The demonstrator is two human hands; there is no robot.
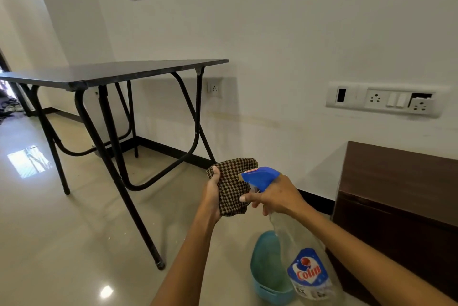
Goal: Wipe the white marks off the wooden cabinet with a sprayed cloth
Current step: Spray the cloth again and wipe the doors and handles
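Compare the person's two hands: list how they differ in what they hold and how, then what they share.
The left hand grips a bunched brown checked cloth; the right hand holds a clear spray bottle by its neck. The left hand's thumb points up along the cloth; the right hand stretches a finger out under the blue nozzle. Shared: both are raised side by side above the floor, the nozzle aimed at the cloth.

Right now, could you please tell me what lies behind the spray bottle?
A blue tub on the floor; the spray bottle covers its right side.
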